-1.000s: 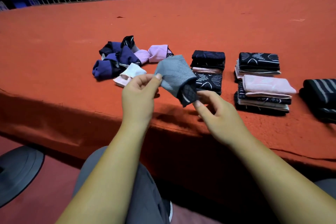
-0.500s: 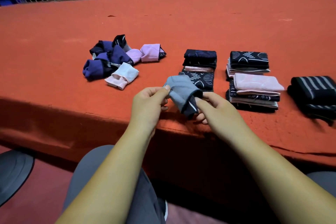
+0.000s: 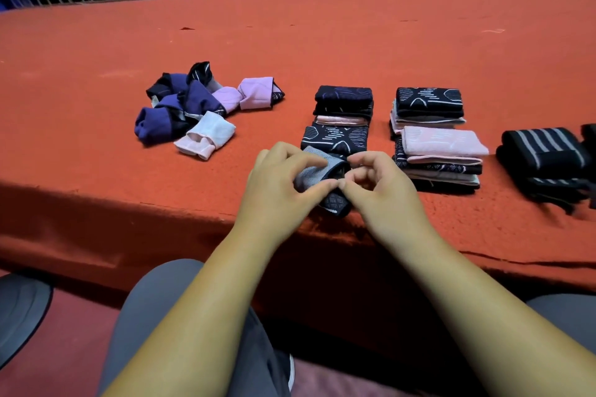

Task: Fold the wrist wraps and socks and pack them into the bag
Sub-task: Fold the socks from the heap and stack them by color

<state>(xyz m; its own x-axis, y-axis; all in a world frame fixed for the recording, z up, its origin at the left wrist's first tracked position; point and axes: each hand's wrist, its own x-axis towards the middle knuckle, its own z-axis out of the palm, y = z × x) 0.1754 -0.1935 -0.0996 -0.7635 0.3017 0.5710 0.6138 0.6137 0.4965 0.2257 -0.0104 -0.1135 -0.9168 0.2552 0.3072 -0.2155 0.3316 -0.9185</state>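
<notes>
Since half a second ago the two hands have drawn together and sunk toward the bench [image 3: 322,42], and the grey sock [image 3: 312,175], spread wider between them before, is now bunched into a small bundle. The left hand [image 3: 277,193] curls over the sock from the left, its fingers on the grey ribbed cloth and its thumb pinching it from below. The right hand [image 3: 383,193] grips from the right with curled fingers, its thumb tip meeting the left thumb. The sock's dark patterned end [image 3: 335,205] hangs below the thumbs, just above the bench's front edge.

Behind the hands stand the folded socks. A dark patterned pair [image 3: 335,138] lies just beyond the grey sock, with a dark stack [image 3: 343,100] behind it. To the right sit a second dark stack [image 3: 429,103] and a nearer pile topped by a pink sock [image 3: 442,142]. At the right edge lies a black wrist wrap [image 3: 545,151] with grey stripes, partly blurred.

Well to the left is a loose heap of purple socks [image 3: 180,113], with a white sock [image 3: 208,135] at its near side and a lilac sock [image 3: 256,93] at its right. A grey trouser leg [image 3: 154,316] shows below the bench.
</notes>
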